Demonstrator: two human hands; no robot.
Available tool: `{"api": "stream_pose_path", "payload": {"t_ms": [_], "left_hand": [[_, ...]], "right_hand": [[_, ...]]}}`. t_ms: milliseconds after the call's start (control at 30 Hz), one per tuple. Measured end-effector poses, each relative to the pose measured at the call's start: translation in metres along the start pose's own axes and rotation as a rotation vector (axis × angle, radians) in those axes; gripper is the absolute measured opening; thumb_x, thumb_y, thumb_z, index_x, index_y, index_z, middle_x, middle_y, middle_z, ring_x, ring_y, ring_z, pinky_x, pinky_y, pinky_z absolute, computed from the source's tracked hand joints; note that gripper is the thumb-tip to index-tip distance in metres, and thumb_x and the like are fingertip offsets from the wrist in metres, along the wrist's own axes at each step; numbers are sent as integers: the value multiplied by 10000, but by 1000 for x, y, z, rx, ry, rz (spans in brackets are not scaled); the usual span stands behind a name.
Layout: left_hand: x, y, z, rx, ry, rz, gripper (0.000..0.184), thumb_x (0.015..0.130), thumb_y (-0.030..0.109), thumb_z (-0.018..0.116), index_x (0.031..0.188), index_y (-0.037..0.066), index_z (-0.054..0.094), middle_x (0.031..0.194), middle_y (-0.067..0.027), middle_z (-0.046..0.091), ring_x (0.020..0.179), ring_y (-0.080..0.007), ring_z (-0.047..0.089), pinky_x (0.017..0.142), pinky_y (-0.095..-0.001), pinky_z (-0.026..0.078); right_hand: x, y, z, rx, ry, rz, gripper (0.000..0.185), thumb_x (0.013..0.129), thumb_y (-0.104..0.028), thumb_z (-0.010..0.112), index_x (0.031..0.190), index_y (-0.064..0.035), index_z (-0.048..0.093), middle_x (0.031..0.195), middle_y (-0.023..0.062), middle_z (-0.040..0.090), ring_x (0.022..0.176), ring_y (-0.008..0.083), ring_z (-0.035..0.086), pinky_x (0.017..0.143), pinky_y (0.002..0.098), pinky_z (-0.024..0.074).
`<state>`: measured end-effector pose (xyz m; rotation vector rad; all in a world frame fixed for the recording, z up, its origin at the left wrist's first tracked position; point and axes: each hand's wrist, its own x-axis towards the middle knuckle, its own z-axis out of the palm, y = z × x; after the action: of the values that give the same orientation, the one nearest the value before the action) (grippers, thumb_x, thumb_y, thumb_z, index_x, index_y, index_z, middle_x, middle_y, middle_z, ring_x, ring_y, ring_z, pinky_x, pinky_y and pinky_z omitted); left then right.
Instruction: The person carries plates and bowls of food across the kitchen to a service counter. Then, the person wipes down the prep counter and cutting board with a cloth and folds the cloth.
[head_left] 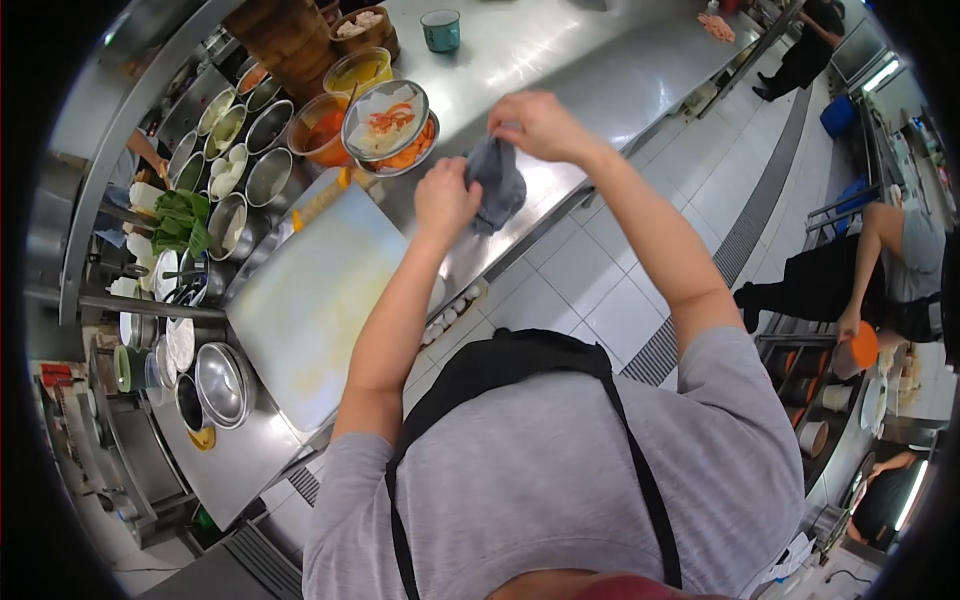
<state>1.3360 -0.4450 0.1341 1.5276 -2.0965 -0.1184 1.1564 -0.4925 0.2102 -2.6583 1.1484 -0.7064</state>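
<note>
A dark grey cloth [497,188] hangs bunched above the front edge of the steel counter [590,110]. My left hand [446,203] is closed on the cloth's left side. Higher up, the fingers of my right hand [540,126] pinch its top corner. Just left of the cloth stands a metal bowl of sliced orange food [408,152], with a lined bowl of orange-red strips [385,120] resting over it. The large cutting board [315,290], pale and stained, lies near my left forearm.
Bamboo steamers [290,50], a teal mug [440,31] and a tub of yellow liquid [358,70] stand on the counter. Several metal containers [270,127] and leafy greens [180,220] line the left. A person [880,260] holds an orange container at right; another person [808,45] stands farther back.
</note>
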Motion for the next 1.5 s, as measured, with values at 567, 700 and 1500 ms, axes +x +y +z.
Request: {"api": "stream_pose_path", "payload": {"t_ms": [567,700,1500], "left_hand": [[62,62,-5,-568,216,67,620,684,299,683,1180,38,418,945,-145,586,819,-237,602,705,-313,472],[75,117,-39,-655,242,155,453,706,169,671,1065,36,428,927,-117,579,698,-210,615,614,-304,480],[66,51,-49,-387,261,149,129,668,161,627,713,39,627,792,-108,592,671,-266,584,620,-340,469]], "right_hand": [[2,9,-141,116,338,95,136,834,-138,509,891,-20,546,682,34,551,648,88,501,588,237,412],[-4,-1,-142,-20,298,56,137,830,-140,506,889,-21,541,684,63,557,656,119,534,595,256,424],[-18,37,-130,74,322,380,107,770,-63,520,847,-45,593,667,100,576,587,185,534,568,294,431]]}}
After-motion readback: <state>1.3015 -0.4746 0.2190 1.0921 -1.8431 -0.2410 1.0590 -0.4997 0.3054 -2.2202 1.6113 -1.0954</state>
